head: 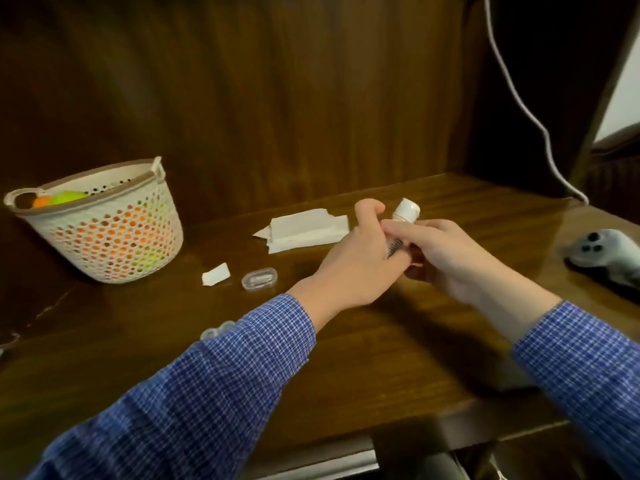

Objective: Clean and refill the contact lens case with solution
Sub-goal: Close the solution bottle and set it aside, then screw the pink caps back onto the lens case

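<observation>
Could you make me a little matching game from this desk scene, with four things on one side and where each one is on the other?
Things:
1. solution bottle
2. perforated basket
3. folded tissues
4. clear oval box

Places:
A. far left of the desk, with orange and green items inside
B. held up between both hands
C. flat on the desk behind the left hand
D. on the desk beside a small torn scrap of paper

Pairs: 1-B, 2-A, 3-C, 4-D
</observation>
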